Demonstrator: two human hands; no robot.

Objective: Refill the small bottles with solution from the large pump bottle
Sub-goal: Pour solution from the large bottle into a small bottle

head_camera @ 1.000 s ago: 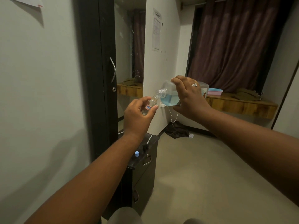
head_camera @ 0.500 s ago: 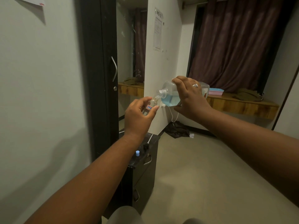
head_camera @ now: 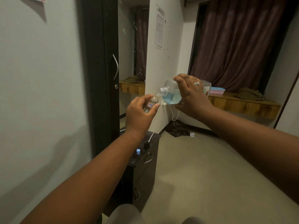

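black cabinet (head_camera: 146, 168), blue cap (head_camera: 138, 151) on top

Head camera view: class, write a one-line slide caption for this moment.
Right hand tips the large bottle of blue solution into the small bottle gripped by the left hand.

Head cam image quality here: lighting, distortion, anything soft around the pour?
Head view: dim, warm indoor light, no glare; wide-angle bend on the door frame and forearms. Soft shadows on the left wall. Left hand holding the small bottle and right hand tilting the large bottle are fairly sharp; bottle label unreadable.
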